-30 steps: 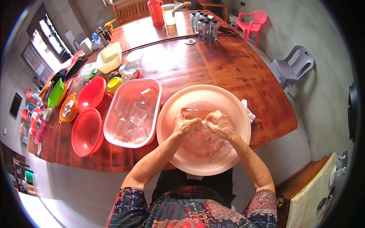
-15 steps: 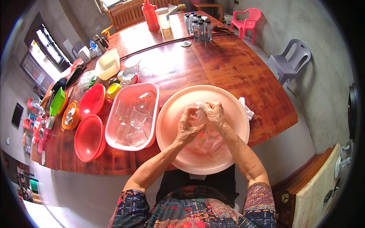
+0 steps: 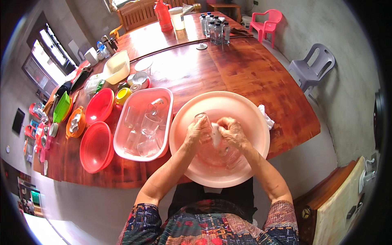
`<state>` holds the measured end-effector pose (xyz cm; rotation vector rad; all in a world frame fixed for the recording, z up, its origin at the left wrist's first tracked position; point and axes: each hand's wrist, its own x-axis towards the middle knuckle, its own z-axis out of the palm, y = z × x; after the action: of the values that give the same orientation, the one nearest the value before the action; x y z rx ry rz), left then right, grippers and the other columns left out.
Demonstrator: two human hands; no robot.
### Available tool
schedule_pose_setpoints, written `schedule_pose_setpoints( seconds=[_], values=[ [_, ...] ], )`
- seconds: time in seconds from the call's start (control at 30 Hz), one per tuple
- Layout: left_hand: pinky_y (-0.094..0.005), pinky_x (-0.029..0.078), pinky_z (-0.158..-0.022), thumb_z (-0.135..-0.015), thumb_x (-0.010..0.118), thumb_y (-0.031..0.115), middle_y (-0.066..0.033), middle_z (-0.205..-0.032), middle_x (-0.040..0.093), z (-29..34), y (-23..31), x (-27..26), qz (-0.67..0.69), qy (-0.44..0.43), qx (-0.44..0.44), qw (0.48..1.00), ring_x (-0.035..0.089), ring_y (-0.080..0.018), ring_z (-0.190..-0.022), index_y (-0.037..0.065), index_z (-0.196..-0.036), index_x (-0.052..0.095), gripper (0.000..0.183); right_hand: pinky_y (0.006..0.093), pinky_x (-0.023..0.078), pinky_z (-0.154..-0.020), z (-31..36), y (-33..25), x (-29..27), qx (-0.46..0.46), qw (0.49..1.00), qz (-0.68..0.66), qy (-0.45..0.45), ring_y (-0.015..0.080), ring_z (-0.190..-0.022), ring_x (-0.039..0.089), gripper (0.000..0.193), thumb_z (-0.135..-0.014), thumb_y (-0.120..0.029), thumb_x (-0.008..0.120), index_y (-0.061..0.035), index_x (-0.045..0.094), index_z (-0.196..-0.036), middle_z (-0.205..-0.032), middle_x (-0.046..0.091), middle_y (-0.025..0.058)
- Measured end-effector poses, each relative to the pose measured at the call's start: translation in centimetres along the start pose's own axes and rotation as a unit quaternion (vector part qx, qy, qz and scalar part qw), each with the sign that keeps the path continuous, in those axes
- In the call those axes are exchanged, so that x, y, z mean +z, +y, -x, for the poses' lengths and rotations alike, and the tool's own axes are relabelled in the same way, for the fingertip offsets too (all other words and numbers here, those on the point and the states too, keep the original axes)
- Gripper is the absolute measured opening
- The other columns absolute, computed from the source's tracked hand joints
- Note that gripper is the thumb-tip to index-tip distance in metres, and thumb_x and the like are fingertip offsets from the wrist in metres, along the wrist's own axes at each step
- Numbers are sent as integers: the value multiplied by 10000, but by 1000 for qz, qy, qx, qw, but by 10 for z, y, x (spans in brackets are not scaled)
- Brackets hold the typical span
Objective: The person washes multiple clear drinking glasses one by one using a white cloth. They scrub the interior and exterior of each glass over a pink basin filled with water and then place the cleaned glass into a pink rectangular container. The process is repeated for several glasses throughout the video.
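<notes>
Both my hands are over a large round pinkish basin (image 3: 183, 112) at the table's near edge. My left hand (image 3: 194, 134) is closed around a clear drinking glass (image 3: 206, 123), held tilted. On the right, my right hand (image 3: 232, 132) grips a white cloth (image 3: 216, 137) close beside the glass. More clear glassware (image 3: 224, 152) seems to lie low in the basin, though its shapes are hard to make out. Left of the basin stands a rectangular pink tub (image 3: 143, 90) with a white rim. Several clear glasses (image 3: 150, 123) lie in it.
Further left sit two red plastic baskets (image 3: 96, 147), an orange colander (image 3: 80, 127) and a yellow cup (image 3: 122, 96). A crumpled white cloth (image 3: 266, 116) lies right of the basin. Dark-capped bottles (image 3: 216, 32) and a red thermos (image 3: 163, 16) stand far back on the wooden table (image 3: 245, 69).
My hands were together around the glass and cloth; now they have moved apart. The glass shows more fully, raised in my left hand, and the cloth hangs lower from my right.
</notes>
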<state>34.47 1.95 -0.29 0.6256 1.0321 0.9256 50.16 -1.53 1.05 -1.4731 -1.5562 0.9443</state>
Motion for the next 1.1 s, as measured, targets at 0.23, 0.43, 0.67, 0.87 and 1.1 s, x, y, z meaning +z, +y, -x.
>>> schedule_pose_setpoints(
  seconds=[0.23,0.43,0.67,0.87,1.1],
  values=[
    [-346,525,-688,-859,441,635,-61,-1082,574,4,-8,2,17,-110,103,988,593,-174,-917,154,-1195,501,591,357,502,-752,-12,-39,33,-274,947,35,165,298,-856,595,158,-754,1,604,-25,630,-908,-910,582,158],
    [-419,507,-742,-819,513,638,-53,-1081,528,-3,-4,-4,30,-131,-30,990,559,-191,-969,171,-1190,445,601,408,492,-705,-22,-16,21,-107,979,43,171,330,-800,571,71,-750,-48,600,-15,620,-809,-851,564,172],
    [-355,460,-690,-776,616,599,-44,-1070,466,-2,-2,4,100,-42,-36,993,518,-193,-854,110,-1241,399,710,426,469,-783,-10,28,-5,7,902,422,89,351,-928,560,121,-742,-116,608,-46,657,-827,-977,524,222],
    [-345,484,-602,-761,687,502,-86,-936,526,-24,-14,-18,104,-3,-22,994,563,-216,-769,59,-1081,478,586,401,519,-690,8,-13,-3,89,984,71,-139,302,-677,651,153,-741,-20,583,-35,657,-874,-753,665,144],
    [-438,535,-679,-784,666,494,-105,-968,589,-5,-5,0,129,2,-36,991,599,-247,-843,54,-1016,525,517,353,477,-780,27,-20,6,-311,882,343,90,229,-1016,525,339,-755,-63,583,-46,612,-1092,-1222,541,87]
  ],
)
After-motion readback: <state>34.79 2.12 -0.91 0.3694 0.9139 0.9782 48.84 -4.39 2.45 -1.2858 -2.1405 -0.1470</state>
